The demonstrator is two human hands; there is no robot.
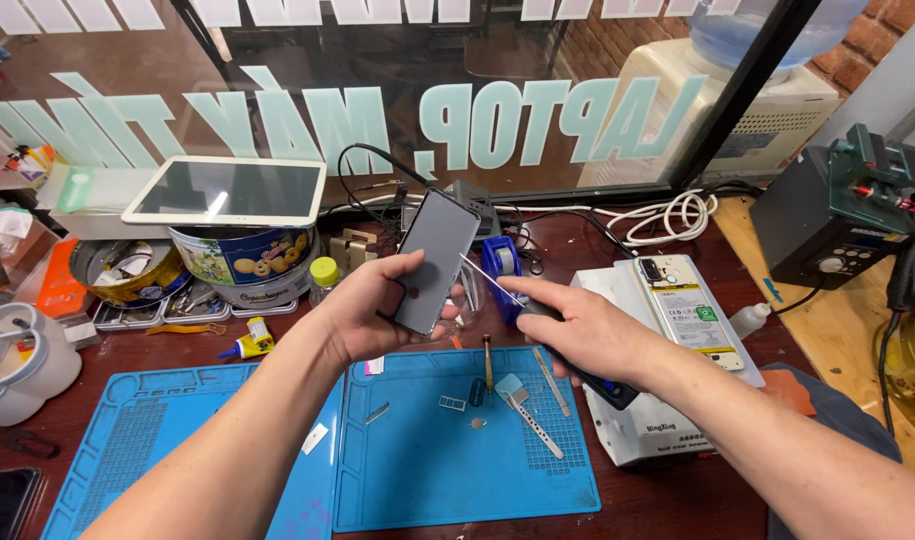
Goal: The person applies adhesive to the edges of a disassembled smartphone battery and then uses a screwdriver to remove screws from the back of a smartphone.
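Hands meet above the blue silicone work mat (457, 470). The left hand (372, 310), forearm entering from 7 o'clock, is clamped around the lower half of a dark smartphone screen panel (434, 258), which tilts up toward 12 o'clock. The right hand (587, 335), reaching in from 4 o'clock, grips a black-handled pointed tool (537, 310), its thin tip aimed at 10 o'clock, just beside the panel's right edge.

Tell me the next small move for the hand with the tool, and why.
Probably ease the thin tool in the right hand a little further toward the edge of the phone. The left hand holds the phone tilted up, and the tool's tip sits right beside its edge; contact cannot be told.
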